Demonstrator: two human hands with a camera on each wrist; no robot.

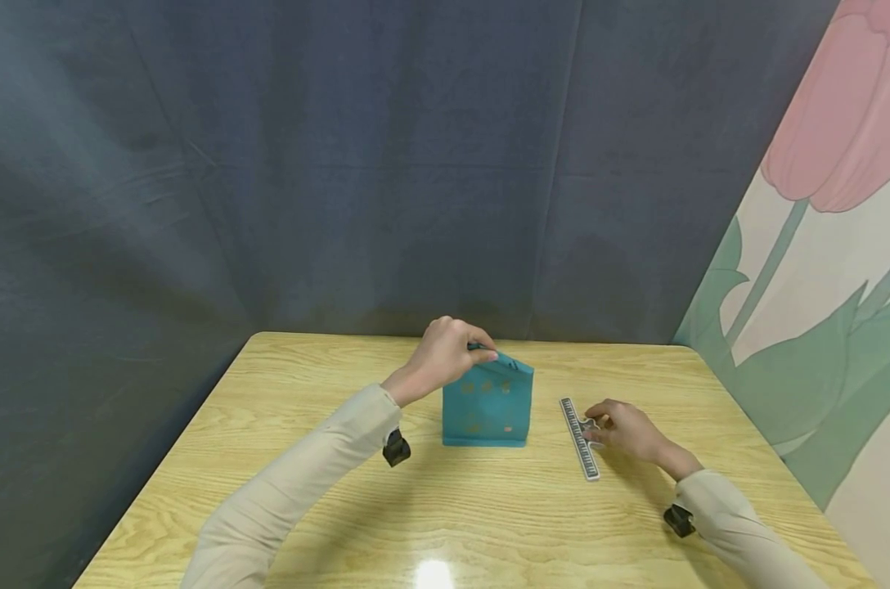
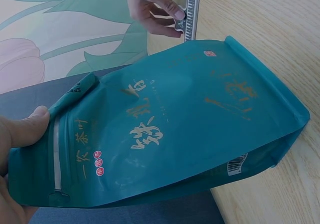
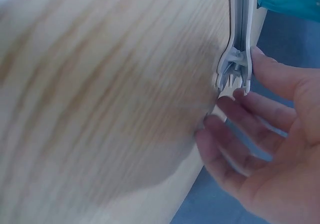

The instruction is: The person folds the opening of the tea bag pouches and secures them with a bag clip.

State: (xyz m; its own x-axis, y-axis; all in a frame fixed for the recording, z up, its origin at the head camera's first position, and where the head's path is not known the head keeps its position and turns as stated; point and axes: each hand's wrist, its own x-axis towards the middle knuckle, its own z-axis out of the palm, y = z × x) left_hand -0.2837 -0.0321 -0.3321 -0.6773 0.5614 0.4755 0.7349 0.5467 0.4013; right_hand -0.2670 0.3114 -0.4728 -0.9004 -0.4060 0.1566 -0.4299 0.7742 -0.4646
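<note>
A teal tea pouch (image 1: 487, 413) with gold lettering stands upright near the middle of the table, its top folded over. My left hand (image 1: 445, 357) pinches that folded top between thumb and fingers. In the left wrist view, the pouch (image 2: 165, 119) shows a pale strip along its top and a barcode on its side. To its right lies a long spring clip (image 1: 572, 421) patterned like piano keys. My right hand (image 1: 629, 432) holds the clip at its handle. Seen from the right wrist, the thumb rests on one lever of the clip (image 3: 243, 24), with fingertips beside the handle's end.
The wood-grain table (image 1: 327, 507) reaches back to a dark curtain (image 1: 386, 204). At the right stands a wall (image 1: 791, 343) painted with a pink tulip and green leaves. Each sleeve cuff carries a small black device (image 1: 397, 448).
</note>
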